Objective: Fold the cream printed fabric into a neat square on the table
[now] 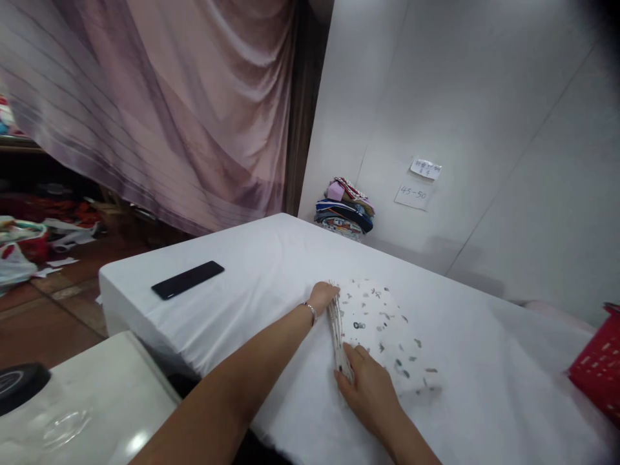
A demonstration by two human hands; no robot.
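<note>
A white cloth with small dark prints (382, 332) lies flat on the white-covered table (252, 290). Its left edge is folded into a narrow layered band. My left hand (323, 296) grips the far end of that folded edge, a thin bracelet on the wrist. My right hand (369, 387) pinches the near end of the same edge, fingers curled on the fabric.
A black phone (188, 279) lies near the table's left edge. A stack of folded colourful clothes (345, 210) sits at the far corner against the white wall, under two paper labels (417, 186). A red basket (599, 367) stands at the right. Pink curtain and cluttered floor at left.
</note>
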